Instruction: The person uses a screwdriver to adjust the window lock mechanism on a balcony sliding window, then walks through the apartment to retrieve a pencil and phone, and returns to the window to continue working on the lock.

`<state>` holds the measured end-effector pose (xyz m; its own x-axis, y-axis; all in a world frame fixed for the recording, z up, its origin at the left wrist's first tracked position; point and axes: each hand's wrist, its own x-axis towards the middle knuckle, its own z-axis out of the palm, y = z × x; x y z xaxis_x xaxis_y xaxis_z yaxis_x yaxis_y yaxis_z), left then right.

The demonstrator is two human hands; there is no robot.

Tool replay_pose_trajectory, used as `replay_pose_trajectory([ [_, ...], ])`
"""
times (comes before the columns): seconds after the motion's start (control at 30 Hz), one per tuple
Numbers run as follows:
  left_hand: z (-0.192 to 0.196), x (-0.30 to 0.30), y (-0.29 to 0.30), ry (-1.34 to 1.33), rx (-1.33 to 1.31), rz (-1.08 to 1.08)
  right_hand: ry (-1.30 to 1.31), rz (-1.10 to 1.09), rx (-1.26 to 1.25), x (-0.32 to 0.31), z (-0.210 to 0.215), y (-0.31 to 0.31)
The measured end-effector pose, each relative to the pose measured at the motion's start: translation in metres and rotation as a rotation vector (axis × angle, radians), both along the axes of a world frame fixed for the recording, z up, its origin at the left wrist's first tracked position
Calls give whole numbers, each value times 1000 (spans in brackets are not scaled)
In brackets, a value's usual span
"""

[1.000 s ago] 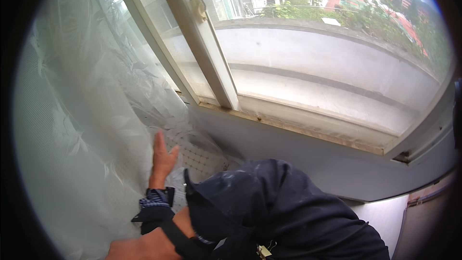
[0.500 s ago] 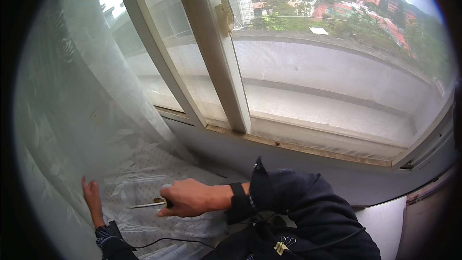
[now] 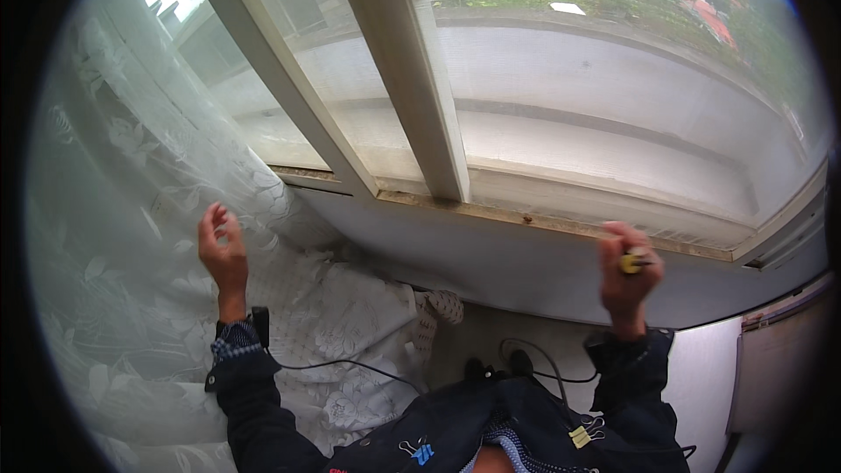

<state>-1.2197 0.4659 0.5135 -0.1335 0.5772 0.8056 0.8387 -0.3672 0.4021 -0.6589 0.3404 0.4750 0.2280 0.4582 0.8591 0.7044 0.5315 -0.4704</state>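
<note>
My right hand (image 3: 629,276) is closed round a screwdriver (image 3: 632,262) in front of the window sill, on the right. The tool's yellow and black handle end shows; its shaft can't be made out now. On the left, my left hand (image 3: 222,250) is raised beside a sheer white lace curtain (image 3: 140,289). Its fingers are loosely bent and apart, with nothing in them; whether it touches the curtain I cannot tell. Folds of the lace lie bunched below, between my two arms.
A sliding window with pale upright frames (image 3: 399,61) stands ahead. Its dirty track (image 3: 491,213) runs along the sill above a grey wall. A black cable (image 3: 350,362) crosses in front of me. Dark shoes (image 3: 520,363) show on the floor, and a patterned cloth (image 3: 442,305) lies beside the curtain.
My right hand has swung from the left, in front of the curtain, far to the right with the screwdriver. My left hand has risen and moved slightly right. The view has tilted down.
</note>
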Motion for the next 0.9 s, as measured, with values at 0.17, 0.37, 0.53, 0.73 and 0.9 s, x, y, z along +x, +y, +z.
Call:
replay_pose_trajectory([
  [0.17, 16, 46, 55, 172, -108, -134, 571, -679, 245, 136, 17, -77],
  [0.37, -3, 10, 111, 632, -274, -45, 484, -1249, 274, 277, 36, -171],
  [0.53, -31, -65, 131, 735, -527, 246, 422, -1121, 26, 283, 37, -174],
  [0.73, -23, -105, 69, 580, -782, 684, 536, -849, 59, 277, 12, -131],
  [0.9, -16, -148, -2, 502, -738, 849, 678, -755, 95, 260, 9, -114],
])
